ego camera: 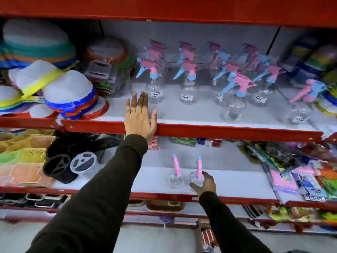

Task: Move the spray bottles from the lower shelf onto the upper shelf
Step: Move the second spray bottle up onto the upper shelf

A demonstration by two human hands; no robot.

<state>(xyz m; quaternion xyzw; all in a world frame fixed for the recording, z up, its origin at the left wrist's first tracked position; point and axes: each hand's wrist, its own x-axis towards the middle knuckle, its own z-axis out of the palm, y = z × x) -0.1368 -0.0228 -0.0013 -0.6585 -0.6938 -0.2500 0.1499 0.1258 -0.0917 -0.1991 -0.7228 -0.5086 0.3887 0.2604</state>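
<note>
Clear bottle [196,178] on the lower shelf [228,181] is being clasped by the right grip [205,182] for lifting, while the left grip [140,115], flat and empty, is being steadied on the upper shelf [200,129].

The left hand [139,118] is being held flat at frame centre, fingers spread and pointing upward, a ring showing on one finger; the right hand [205,183] is being curled low and right of centre, fingers closing; both dark-sleeved arms are being extended.

Upper shelf [200,129], frame centre: many spray bottles [189,84] in rows. Lower shelf [228,183] beneath: two bottles [175,177] side by side; my right hand [205,183] touches the right one.
</note>
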